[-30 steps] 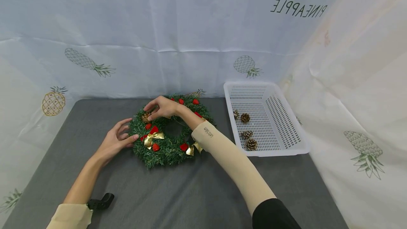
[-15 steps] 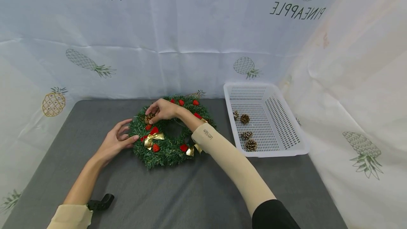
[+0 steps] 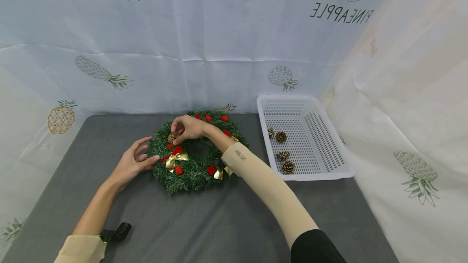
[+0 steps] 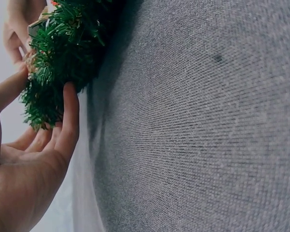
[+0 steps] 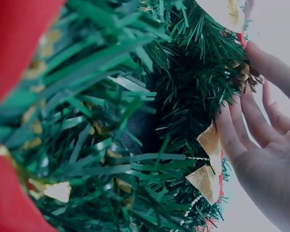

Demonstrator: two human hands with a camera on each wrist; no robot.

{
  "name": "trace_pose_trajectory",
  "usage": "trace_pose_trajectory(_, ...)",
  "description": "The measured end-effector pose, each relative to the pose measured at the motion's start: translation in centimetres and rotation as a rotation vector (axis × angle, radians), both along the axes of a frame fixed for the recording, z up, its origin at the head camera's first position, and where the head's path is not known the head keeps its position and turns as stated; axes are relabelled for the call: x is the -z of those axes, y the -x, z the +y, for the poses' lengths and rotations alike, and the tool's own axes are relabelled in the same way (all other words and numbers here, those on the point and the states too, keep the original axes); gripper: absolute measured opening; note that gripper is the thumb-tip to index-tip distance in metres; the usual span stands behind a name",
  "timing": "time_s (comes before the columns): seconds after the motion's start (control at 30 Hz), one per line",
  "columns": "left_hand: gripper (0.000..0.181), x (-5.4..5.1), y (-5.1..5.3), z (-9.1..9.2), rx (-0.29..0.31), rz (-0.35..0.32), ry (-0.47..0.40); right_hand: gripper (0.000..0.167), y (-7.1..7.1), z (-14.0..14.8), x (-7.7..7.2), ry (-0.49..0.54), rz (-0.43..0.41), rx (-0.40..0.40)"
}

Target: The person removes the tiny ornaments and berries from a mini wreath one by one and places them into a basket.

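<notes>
A green Christmas wreath [image 3: 188, 182], trimmed with red berries, gold bows and red ribbon, lies on the grey table. At its upper left, my right hand [image 3: 190, 127] pinches a brown pine cone [image 3: 172, 137] between thumb and fingers, against the needles. The right wrist view shows that pine cone [image 5: 245, 77] at the fingertips, partly covered, above a gold bow [image 5: 208, 166]. My left hand [image 3: 131, 161] holds the wreath's left edge. Seen from the left wrist, thumb and fingers of the left hand [image 4: 34, 179] lie round the green needles [image 4: 63, 53].
To the right stands a white perforated basket [image 3: 318, 175] with several pine cones [image 3: 289, 167] along its left side. A pineapple-printed sheet [image 3: 219, 31] hangs behind the table [image 3: 219, 230]. A black strap mount [image 3: 116, 233] sticks out from the left wrist.
My right hand has shifted slightly right and toward me with the pine cone, over the wreath. The left hand and the basket stay where they were.
</notes>
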State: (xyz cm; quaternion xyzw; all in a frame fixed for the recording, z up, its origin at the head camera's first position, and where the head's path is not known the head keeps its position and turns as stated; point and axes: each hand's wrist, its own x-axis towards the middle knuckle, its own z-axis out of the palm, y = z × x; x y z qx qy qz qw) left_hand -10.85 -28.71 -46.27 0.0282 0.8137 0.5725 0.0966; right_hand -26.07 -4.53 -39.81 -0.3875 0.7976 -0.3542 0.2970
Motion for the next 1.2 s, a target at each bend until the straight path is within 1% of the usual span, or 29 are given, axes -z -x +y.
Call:
trace_pose_trajectory(0.23,0.088,0.0,0.1,0.1,0.002,-0.006,-0.014,0.048,0.1,0.5,-0.3,0.058,-0.051,-0.006)
trace_pose_trajectory(0.43,0.088,0.0,0.0,0.1,0.002,-0.002,0.002,0.049,0.2,1.0,-0.4,0.071,-0.077,0.0)
trace_pose_trajectory(0.6,0.088,0.0,0.0,0.1,-0.004,0.003,0.015,0.05,0.4,1.6,-0.9,0.081,-0.106,0.011)
trace_pose_trajectory(0.83,0.088,0.0,0.0,0.1,0.003,0.004,-0.006,0.052,0.6,2.2,-2.2,0.076,-0.11,0.007)
trace_pose_trajectory(1.2,0.088,0.2,0.1,0.0,0.004,0.011,-0.001,0.05,0.4,3.4,-5.4,0.114,-0.095,-0.028)
